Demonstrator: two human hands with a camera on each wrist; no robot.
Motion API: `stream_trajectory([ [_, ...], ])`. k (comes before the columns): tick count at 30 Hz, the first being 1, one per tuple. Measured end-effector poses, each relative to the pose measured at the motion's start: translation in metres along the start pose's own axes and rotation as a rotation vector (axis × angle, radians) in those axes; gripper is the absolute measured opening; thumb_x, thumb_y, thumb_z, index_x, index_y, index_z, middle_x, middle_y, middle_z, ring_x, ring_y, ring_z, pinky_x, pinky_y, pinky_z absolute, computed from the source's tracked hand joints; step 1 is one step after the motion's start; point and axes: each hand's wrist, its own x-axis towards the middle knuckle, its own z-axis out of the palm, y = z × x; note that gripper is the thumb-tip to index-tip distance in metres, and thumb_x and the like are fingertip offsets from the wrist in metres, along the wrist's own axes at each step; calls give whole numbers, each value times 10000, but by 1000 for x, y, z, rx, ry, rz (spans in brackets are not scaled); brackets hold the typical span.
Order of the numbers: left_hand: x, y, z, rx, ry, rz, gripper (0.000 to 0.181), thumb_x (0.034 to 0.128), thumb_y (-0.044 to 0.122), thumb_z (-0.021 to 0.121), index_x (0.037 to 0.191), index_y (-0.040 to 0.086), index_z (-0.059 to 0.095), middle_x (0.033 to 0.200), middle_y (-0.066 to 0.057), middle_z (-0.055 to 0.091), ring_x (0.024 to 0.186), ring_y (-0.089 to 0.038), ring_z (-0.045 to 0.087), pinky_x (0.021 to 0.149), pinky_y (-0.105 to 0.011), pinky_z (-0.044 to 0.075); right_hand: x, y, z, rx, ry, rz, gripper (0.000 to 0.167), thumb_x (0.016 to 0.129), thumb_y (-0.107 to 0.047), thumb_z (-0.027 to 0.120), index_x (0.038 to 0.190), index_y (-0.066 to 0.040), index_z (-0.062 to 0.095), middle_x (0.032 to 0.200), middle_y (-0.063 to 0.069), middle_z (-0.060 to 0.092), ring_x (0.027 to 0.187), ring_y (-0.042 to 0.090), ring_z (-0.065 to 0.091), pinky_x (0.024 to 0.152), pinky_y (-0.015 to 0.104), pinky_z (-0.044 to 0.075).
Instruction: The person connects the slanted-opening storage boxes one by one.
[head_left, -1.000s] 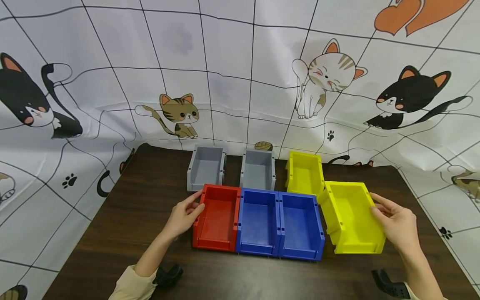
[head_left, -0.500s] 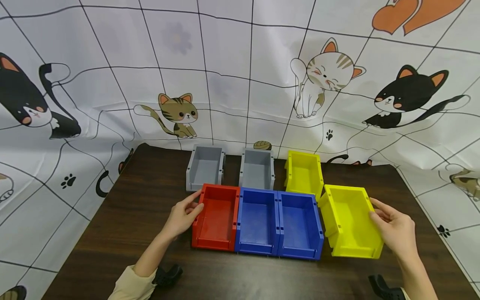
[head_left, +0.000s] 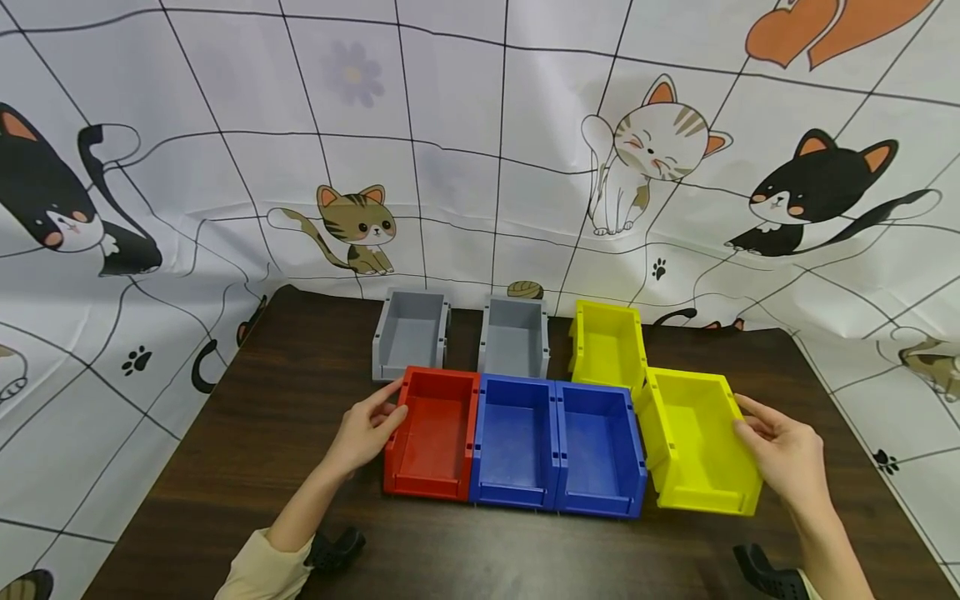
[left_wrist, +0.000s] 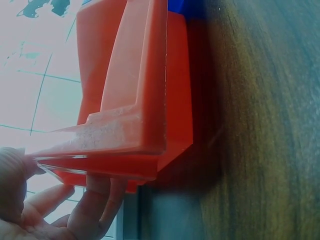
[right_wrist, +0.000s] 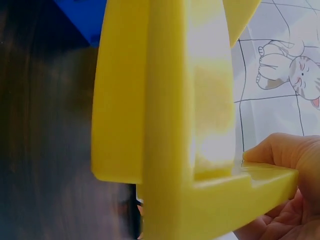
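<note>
Front yellow bin [head_left: 701, 442], held at its right wall in the grip of the right hand [head_left: 787, 457], is toward the right edge of the dark tabletop [head_left: 480, 550] in the head view; the left hand's [head_left: 365, 433] grip pinches the red bin [head_left: 433, 433], left of two blue bins [head_left: 519, 442]. Gray bins [head_left: 411, 329] and a rear yellow bin [head_left: 609, 342] line the far edge, before white cat-print cloth [head_left: 457, 100]. Left wrist view: thumb and fingers hold the red rim, beside brown wood grain. Right wrist view: they hold the yellow rim, cloth behind.

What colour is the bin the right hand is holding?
The bin is yellow all over; it shows best in the head view.
</note>
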Motion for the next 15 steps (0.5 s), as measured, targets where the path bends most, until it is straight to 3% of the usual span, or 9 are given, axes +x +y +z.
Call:
stream_trajectory([
  [7,0,0,0,2,2,1,494,935,124,580,1400,46,433,981,-182,626,715,-243,609,595,-249,502,-1,-12,-6,-85,-49,-18,360,892,-55,619,1211,106,571,889,291,658,543,-62,528,456,162,455],
  [15,0,0,1,19,0,1,491,939,127,572,1401,43,430,983,-177,628,702,-207,596,593,-248,495,-7,-4,1,-104,8,-38,341,878,-46,615,1192,86,597,862,279,664,523,-74,507,439,151,435],
])
